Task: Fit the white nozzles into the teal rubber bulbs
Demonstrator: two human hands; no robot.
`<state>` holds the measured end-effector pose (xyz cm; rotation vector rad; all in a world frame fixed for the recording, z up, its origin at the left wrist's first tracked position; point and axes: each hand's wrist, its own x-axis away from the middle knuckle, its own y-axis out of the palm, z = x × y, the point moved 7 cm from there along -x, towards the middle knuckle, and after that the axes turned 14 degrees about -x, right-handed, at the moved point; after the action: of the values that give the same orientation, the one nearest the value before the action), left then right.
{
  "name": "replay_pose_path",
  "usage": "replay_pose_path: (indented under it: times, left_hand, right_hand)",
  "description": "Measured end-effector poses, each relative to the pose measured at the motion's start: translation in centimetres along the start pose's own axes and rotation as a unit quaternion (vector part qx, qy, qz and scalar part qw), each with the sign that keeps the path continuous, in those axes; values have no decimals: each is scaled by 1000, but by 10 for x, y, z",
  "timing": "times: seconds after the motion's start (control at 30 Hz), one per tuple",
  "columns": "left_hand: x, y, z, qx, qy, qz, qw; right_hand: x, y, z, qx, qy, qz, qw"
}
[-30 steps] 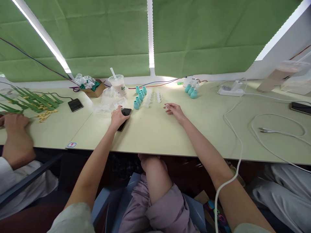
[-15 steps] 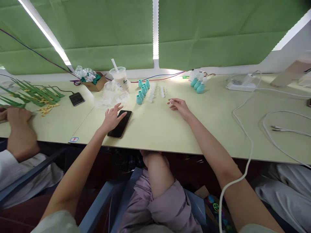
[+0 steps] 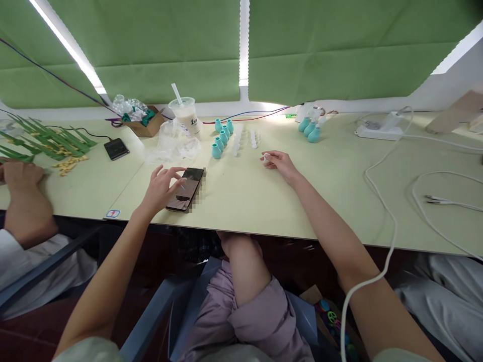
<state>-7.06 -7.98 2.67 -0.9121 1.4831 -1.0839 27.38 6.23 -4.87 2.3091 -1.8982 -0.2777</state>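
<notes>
- so the left hand has just let go of the flat, black, glass-fronted phone. A second ago those fingers were wrapped around it; now they're loosely spread, thumb and index parted, nothing gripped. Can't tell from here if a tip touches the glass
- phone's lying flat just right of the left fingertips, partly under them, and it's nearer the front edge of the pale yellow-green table than a second ago. Basically it's parked, and that hand isn't busy carrying it
- its long axis slants: near end towards the table edge, far end away and rightward, roughly at the turquoise bottle-shaped pieces ahead of the index finger
- right hand hasn't changed much: thumb and fingers nearly together, still pinching a small white piece. Too tiny and covered to say which way that points
- translucent white knobbly strips lie ahead and left of the right fingertips, well apart from them
</notes>
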Motion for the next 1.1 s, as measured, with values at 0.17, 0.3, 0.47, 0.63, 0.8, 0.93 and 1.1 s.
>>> replay_pose_path:
  times: [0.17,0.3,0.47,0.63,0.8,0.93,1.1]
  left_hand:
    - [-2,3,-4,11,-4,7,1000]
    - [-8,18,1,22,17,-37,999]
    - [-6,20,6,29,42,-40,998]
    - [18,4,10,52,56,-4,997]
    - [44,7,4,94,64,-19,993]
    - [52,14,-23,95,17,10,995]
    - [55,10,-33,102,-9,45,994]
  right_hand:
    - [1,1,-1,5,0,1,1000]
    - [1,2,-2,18,4,0,1000]
    - [1,1,-1,19,1,-10,1000]
    - [0,-1,2,23,-4,-15,1000]
    - [-2,-2,4,31,-8,-17,999]
    - [-2,-2,4,32,-10,-19,999]
    - [-3,-2,5,38,-9,-20,999]
